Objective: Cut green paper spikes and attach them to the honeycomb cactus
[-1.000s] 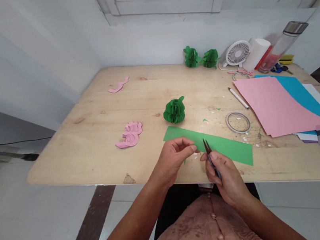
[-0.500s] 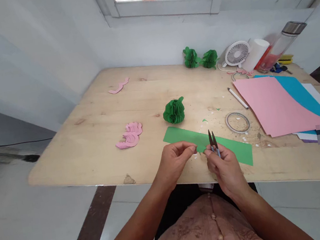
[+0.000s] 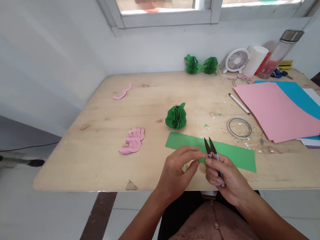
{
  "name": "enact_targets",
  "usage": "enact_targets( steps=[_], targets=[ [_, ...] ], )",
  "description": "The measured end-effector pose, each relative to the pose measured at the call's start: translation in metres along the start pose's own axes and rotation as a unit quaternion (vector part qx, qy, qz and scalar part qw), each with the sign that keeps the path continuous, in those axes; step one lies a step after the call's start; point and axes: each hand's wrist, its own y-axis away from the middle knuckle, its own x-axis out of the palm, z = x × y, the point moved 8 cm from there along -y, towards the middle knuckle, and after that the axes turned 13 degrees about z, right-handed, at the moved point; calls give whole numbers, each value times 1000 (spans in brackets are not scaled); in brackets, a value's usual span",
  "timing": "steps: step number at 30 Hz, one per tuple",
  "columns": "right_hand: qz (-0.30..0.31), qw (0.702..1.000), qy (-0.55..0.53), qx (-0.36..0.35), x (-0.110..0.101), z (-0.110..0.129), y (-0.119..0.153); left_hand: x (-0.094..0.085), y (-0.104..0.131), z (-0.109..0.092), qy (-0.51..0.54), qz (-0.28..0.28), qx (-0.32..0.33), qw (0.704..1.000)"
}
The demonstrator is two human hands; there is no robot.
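Observation:
My right hand (image 3: 223,172) is closed round a pair of small thread snips (image 3: 211,148), whose dark blades point away from me and stand slightly apart. Close beside its fingertips, my left hand (image 3: 181,169) has its fingers stretched out and the thumb apart from them. A tiny green paper scrap (image 3: 186,167) shows in the gap by the left thumb; whether it lies on the table I cannot tell. Behind both hands lies a green paper strip (image 3: 234,153), partly covered by them. Just beyond it sits a green pleated paper ball (image 3: 176,117).
Pink paper cutouts (image 3: 133,141) lie at left on the wooden table (image 3: 72,161). To the right are a tape roll (image 3: 239,128), a white pen (image 3: 239,104) and pink sheets (image 3: 282,113). Along the wall stand two green paper pieces (image 3: 210,65), a small fan (image 3: 237,60) and a bottle (image 3: 282,53).
My left fingers have spread from a pinch and reached right, up to my right fingertips. The snips have shifted slightly left and lower. The whole view has tilted up a little.

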Motion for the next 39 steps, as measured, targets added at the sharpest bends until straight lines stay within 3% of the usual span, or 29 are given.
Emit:
enact_targets(
  steps=[3,6,8,11,15,17,19,24,31,39],
  targets=[
    [22,999,-21,16,2,-4,0,0,2,-9,-78,11,48,996],
    [30,999,-26,22,3,-6,-1,0,4,-9,-104,20,52,993],
    [30,999,-15,21,3,-5,-2,-3,4,-1,-71,9,11,997],
    [17,1000,19,13,0,-4,-2,-9,8,24,52,-39,-107,992],
    [3,999,47,5,-4,-4,-1,-7,19,61,288,-120,-241,919],
    [0,998,57,6,-5,-5,0,-5,22,69,358,-147,-264,884],
    [-7,997,70,6,-6,-6,0,-5,24,72,378,-160,-273,870],
    [-30,992,122,3,-9,-6,-1,-19,20,77,329,-190,-271,885],
    [-66,971,230,19,-13,-10,3,-57,8,93,175,-262,-224,922],
    [-62,961,270,7,-15,-11,3,-76,-12,89,-11,-264,-218,939]
  ],
)
